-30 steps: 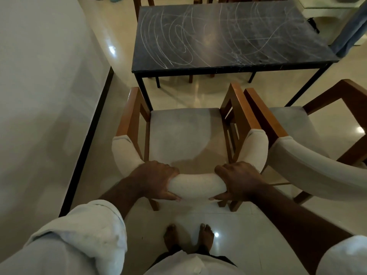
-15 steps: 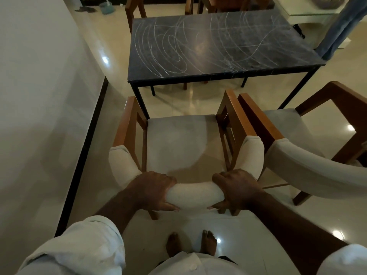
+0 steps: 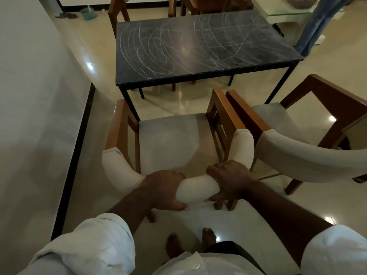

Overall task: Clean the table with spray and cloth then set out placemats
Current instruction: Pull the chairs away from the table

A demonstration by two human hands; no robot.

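A dark marble table (image 3: 198,46) covered in white chalk scribbles stands ahead of me on thin black legs. Between me and it is a wooden armchair (image 3: 170,139) with a grey seat and a padded cream backrest. My left hand (image 3: 164,189) grips the curved backrest left of its middle. My right hand (image 3: 230,179) grips the same backrest right of its middle, fingers wrapped under the padding. No spray bottle, cloth or placemat shows in the head view.
A second matching armchair (image 3: 297,147) stands close on the right, its arm beside the first chair's. A white wall (image 3: 35,96) runs along the left. More chairs (image 3: 119,14) stand behind the table, and a person's leg in jeans (image 3: 317,24) at the far right.
The chair has slid back from the table toward me, widening the floor gap. Both hands keep the same grip on the backrest.
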